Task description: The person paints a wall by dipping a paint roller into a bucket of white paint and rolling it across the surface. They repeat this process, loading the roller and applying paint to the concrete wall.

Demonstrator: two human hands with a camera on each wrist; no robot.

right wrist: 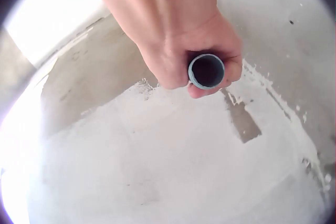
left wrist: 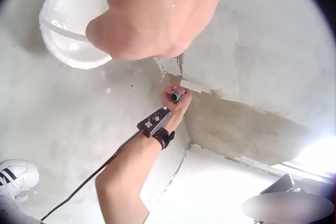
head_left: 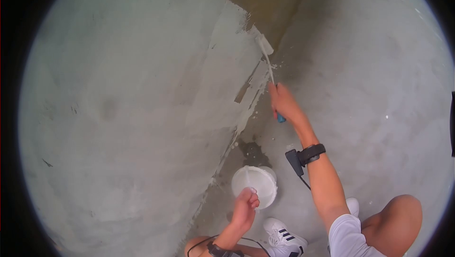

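My right hand (head_left: 286, 103) grips a paint roller (head_left: 264, 43) by its blue handle (head_left: 281, 118). The white roller head lies against the wall, at the border between pale coating and bare brown surface. In the right wrist view the handle's hollow round end (right wrist: 207, 71) pokes out of the fist, and the roller head is hidden. My left hand (head_left: 244, 207) is over the near rim of a white bucket (head_left: 273, 186). Its fingers are curled round the bucket's handle (left wrist: 63, 31), a pale band crossing the opening in the left wrist view. White paint coats the bucket's inside.
A coated wall (head_left: 118, 114) fills the left; grey floor (head_left: 379, 91) lies right. Between them runs a paint-spattered joint. A narrow uncoated patch (head_left: 245, 88) shows below the roller. My shoe (head_left: 284, 238) stands close to the bucket. Cables run from both wrist cameras.
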